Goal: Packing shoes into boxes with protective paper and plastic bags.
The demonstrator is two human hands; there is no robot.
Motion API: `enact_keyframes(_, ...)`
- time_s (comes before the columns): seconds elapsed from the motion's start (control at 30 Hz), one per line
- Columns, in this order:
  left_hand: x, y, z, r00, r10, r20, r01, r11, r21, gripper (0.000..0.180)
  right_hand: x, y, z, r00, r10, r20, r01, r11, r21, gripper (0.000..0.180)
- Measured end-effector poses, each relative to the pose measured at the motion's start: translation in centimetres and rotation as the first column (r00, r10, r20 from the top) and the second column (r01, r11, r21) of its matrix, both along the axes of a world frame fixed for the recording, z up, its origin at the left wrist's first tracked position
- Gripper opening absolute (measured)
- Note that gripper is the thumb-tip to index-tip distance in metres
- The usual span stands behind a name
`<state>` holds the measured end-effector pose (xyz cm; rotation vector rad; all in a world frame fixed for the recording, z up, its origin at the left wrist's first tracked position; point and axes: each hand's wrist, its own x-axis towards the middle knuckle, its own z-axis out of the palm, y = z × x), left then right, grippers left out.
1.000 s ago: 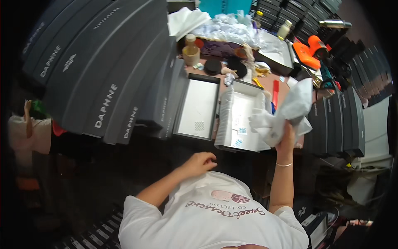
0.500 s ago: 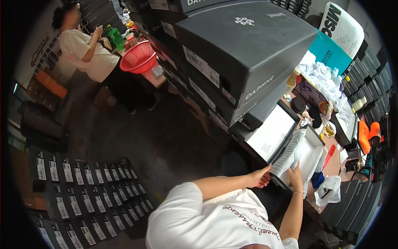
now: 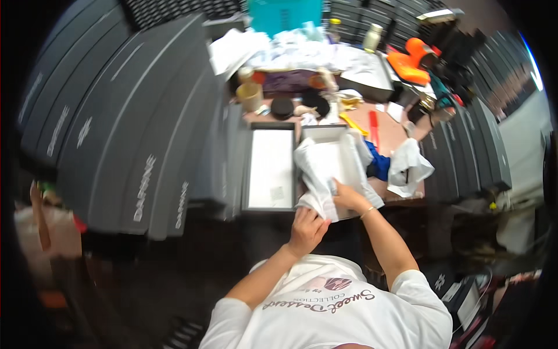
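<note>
A dark open box point(image 3: 325, 129) with a white inside stands before me at the table's front edge. White tissue paper point(image 3: 314, 163) lines it and hangs over its left and front sides. At the front left corner, my left hand point(image 3: 308, 232) has its fingers closed on the edge of the tissue paper. My right hand point(image 3: 350, 199) reaches over the front into the box, fingers stretched out against the paper; motion blur softens their outline. Left of the box lies a dark-rimmed box lid point(image 3: 272, 163), white inside up, with a small label near its front.
Tall stacks of dark shoe boxes point(image 3: 139, 128) rise at the left, with more boxes point(image 3: 465, 145) at the right. Crumpled white paper point(image 3: 410, 166), a blue cloth point(image 3: 379, 163), a red tool point(image 3: 374, 128) and an orange tool point(image 3: 410, 67) lie around the table point(image 3: 398, 139).
My view has swung right, bringing the table in front of me. My left hand has moved from beside the box corner onto the tissue paper edge. My right hand stays in the box.
</note>
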<state>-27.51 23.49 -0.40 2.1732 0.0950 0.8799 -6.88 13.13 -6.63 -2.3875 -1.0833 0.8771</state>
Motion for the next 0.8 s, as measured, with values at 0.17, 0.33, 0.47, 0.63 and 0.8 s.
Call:
enact_keyframes(0.17,1.3,-2.9,-0.2,0.994,-0.065,-0.084,0.084,0.966,0.246,0.015,-1.9,0.2,-3.0,0.988,0.019,0.154,-0.039,0.991,0.132,0.079)
enact_keyframes(0.33,1.4,-1.8,0.6,0.952,-0.195,-0.237,0.184,0.98,-0.07,0.019,-2.6,1.3,0.6,0.995,0.009,0.097,-0.003,0.999,-0.055,0.076)
enact_keyframes(0.47,-0.2,-1.8,0.4,0.996,-0.018,0.084,0.076,-0.28,-0.957,0.048,-3.0,1.5,2.3,1.0,-0.024,-0.002,0.024,0.999,0.024,0.087)
enact_keyframes(0.63,2.5,2.0,1.2,0.996,0.071,-0.059,-0.061,0.029,-0.998,0.043,-2.1,1.2,1.1,1.0,-0.017,-0.01,0.017,0.998,0.065,0.086)
enact_keyframes(0.8,2.5,4.0,2.6,0.974,-0.053,-0.221,0.007,0.978,-0.206,0.053,-2.6,1.6,3.9,0.996,-0.084,0.001,0.084,0.991,0.101,0.077)
